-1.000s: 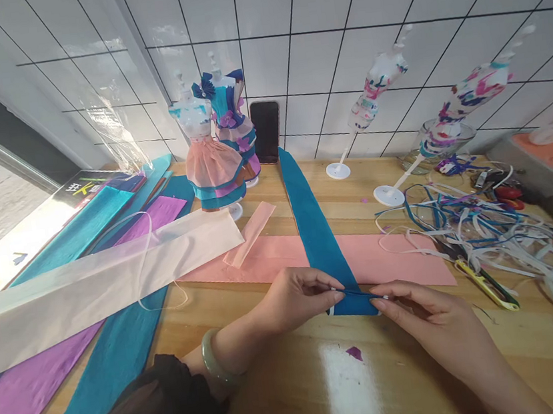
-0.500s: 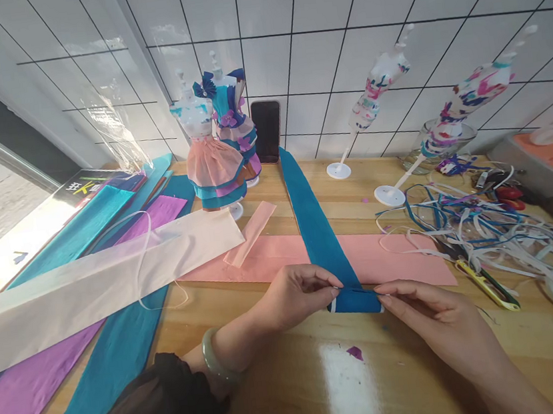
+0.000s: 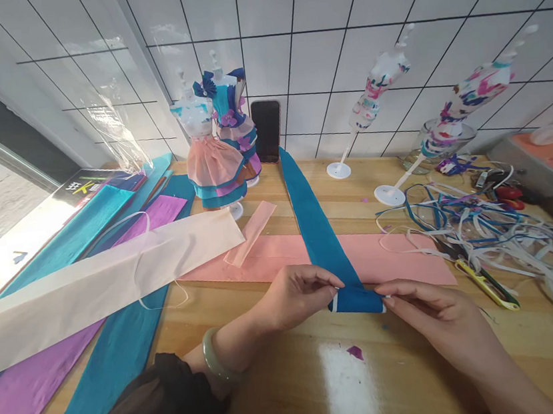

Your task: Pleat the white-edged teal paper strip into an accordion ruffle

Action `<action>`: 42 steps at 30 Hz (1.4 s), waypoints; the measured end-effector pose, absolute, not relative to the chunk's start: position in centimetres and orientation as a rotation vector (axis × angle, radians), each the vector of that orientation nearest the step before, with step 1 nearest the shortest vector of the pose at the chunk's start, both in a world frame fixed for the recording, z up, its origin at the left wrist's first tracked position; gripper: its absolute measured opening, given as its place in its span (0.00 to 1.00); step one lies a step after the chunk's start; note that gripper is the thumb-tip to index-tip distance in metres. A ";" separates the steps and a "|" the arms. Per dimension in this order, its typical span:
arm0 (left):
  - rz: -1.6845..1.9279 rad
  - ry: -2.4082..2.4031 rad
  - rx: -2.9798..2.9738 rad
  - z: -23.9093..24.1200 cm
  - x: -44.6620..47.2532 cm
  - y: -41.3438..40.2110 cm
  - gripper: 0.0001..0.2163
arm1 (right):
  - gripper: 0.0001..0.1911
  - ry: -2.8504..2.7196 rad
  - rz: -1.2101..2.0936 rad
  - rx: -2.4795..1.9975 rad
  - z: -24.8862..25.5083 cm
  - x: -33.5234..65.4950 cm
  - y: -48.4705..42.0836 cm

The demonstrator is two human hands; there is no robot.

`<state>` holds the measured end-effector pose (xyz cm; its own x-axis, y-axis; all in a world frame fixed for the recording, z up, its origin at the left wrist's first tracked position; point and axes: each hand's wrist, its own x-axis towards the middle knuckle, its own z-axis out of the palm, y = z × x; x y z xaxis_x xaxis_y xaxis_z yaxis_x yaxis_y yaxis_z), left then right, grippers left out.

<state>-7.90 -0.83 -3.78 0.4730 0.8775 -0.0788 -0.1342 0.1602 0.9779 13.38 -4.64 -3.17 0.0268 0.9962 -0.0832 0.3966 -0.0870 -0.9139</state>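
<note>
A long teal-blue fabric strip (image 3: 319,228) runs from the wall towards me, its near end folded over in a darker blue band with white at both sides. My left hand (image 3: 300,295) pinches the left corner of that fold between thumb and fingertips. At the right corner, my right hand (image 3: 433,312) pinches the fold the same way. Beneath the blue strip, a pink fabric strip (image 3: 393,256) lies crosswise on the wooden table (image 3: 288,380). A short pale-pink piece (image 3: 251,233) rests on it left of my hands.
White, purple and teal fabric strips (image 3: 97,266) overlap at left. Two dressed mini mannequins (image 3: 214,167) and a phone (image 3: 268,131) stand by the tiled wall. Two paint-marked mannequins (image 3: 380,90) lean at right, near tangled ribbon scraps (image 3: 479,216) and a yellow-green cutter (image 3: 488,285).
Both hands keep their pinch on the folded end, which has shifted very slightly to the right. The other things on the table look the same.
</note>
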 end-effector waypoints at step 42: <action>0.708 0.902 1.517 -3.6 -7.9 -1.4 0.16 | 0.06 -1.938 0.567 -1.338 -2.8 12.1 -5.2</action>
<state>-7.90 -1.41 -3.63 0.5182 0.8534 -0.0553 0.1497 -0.0269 0.9884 12.09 -5.22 -2.81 -0.2173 0.9288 0.3003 0.6200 0.3690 -0.6924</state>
